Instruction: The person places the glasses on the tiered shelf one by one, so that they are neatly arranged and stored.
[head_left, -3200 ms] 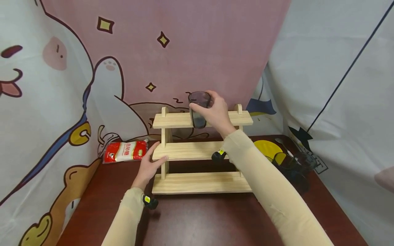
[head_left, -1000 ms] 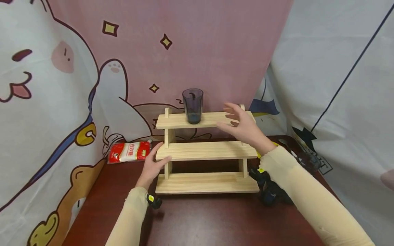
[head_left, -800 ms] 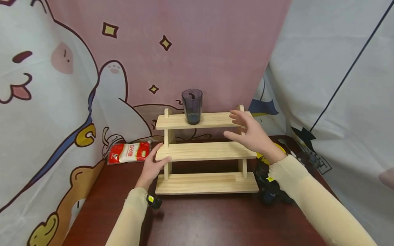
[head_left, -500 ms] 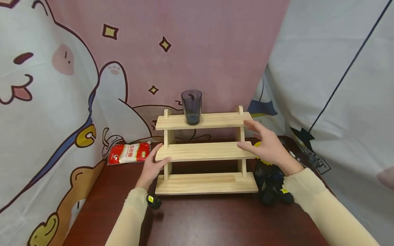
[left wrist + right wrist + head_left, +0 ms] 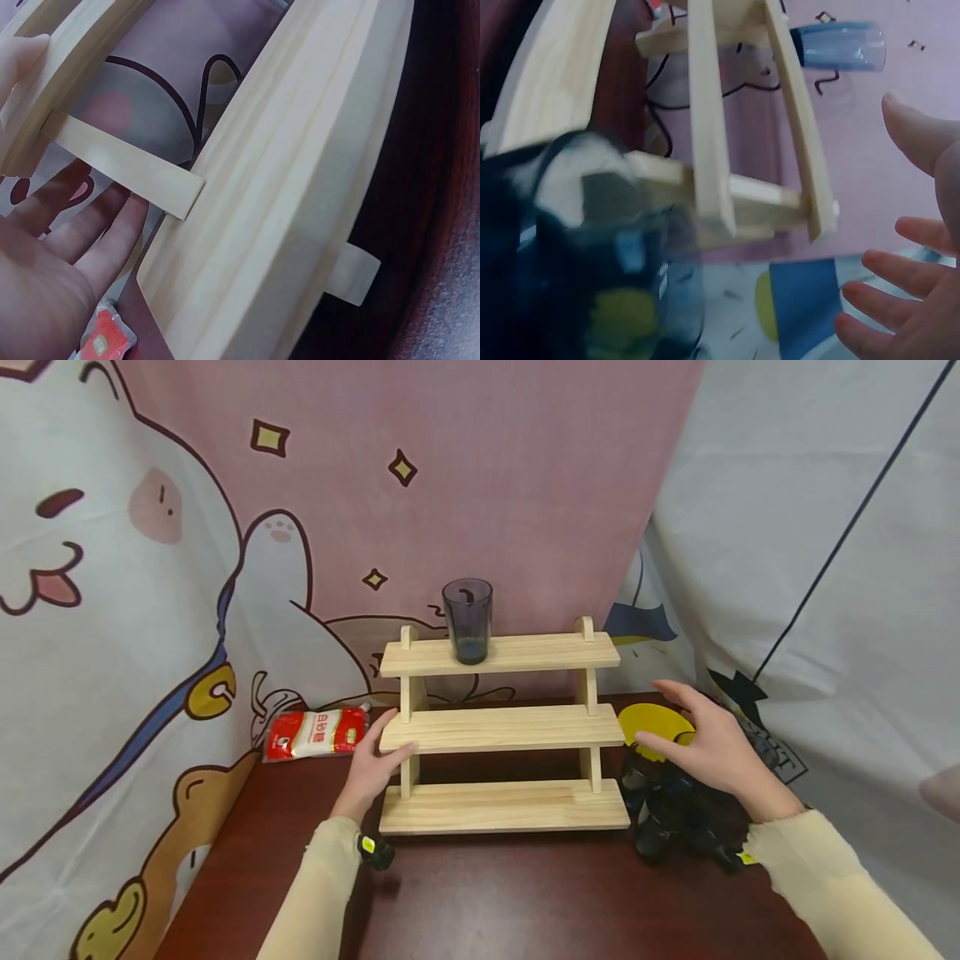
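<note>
A three-tier wooden shelf rack (image 5: 502,727) stands on the table. On its top tier, left of centre, a dark tinted drinking glass (image 5: 470,625) is upright. My left hand (image 5: 366,772) grips the left end of the middle tier, with its thumb (image 5: 21,60) on the board and the other fingers below. My right hand (image 5: 716,747), thumb and fingers spread, hovers holding nothing at the rack's right, above several dark glasses (image 5: 667,818) and beside a yellow round plate (image 5: 651,725). Close up in the right wrist view, the dark glasses (image 5: 592,255) are blurred.
Left of the rack, against the backdrop, lies a red and white bag (image 5: 315,733) with printed characters. The dark red table (image 5: 480,893) extends in front. Printed cloth (image 5: 525,485) hangs behind and on both sides.
The right hand has let go of the glass, leaving it on the top tier, and has moved right and down towards the dark glasses. The left hand keeps its place on the rack.
</note>
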The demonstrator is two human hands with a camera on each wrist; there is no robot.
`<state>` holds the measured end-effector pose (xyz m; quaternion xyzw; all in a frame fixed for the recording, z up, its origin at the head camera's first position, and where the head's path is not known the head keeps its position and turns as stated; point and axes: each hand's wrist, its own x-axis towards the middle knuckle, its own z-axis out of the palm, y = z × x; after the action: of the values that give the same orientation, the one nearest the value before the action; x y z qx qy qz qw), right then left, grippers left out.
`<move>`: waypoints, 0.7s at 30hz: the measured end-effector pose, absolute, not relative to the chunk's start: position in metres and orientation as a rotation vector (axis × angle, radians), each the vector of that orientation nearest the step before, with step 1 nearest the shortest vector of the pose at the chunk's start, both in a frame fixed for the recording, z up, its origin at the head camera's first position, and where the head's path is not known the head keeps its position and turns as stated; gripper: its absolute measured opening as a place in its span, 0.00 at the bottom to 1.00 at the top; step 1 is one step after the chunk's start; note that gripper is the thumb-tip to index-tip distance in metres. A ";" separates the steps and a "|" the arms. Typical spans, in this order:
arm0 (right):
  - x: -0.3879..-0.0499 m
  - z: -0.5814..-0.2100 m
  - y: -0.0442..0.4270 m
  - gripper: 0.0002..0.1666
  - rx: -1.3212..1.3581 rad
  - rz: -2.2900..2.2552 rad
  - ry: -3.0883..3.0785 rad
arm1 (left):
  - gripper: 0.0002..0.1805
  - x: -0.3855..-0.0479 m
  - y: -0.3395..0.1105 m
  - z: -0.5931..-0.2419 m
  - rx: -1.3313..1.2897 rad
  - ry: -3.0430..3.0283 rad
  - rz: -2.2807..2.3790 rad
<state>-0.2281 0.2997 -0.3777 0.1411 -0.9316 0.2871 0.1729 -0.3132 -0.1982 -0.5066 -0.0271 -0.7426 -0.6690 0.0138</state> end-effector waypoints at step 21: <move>-0.179 -0.434 0.384 0.49 0.114 0.890 -2.667 | 0.44 -0.311 -0.197 -0.505 -0.086 -2.322 -2.063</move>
<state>-0.1793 0.3838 -0.4340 0.0400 -0.9351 0.3120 0.1632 -0.3108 -0.1974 -0.5055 -0.0276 -0.7473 -0.6637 0.0173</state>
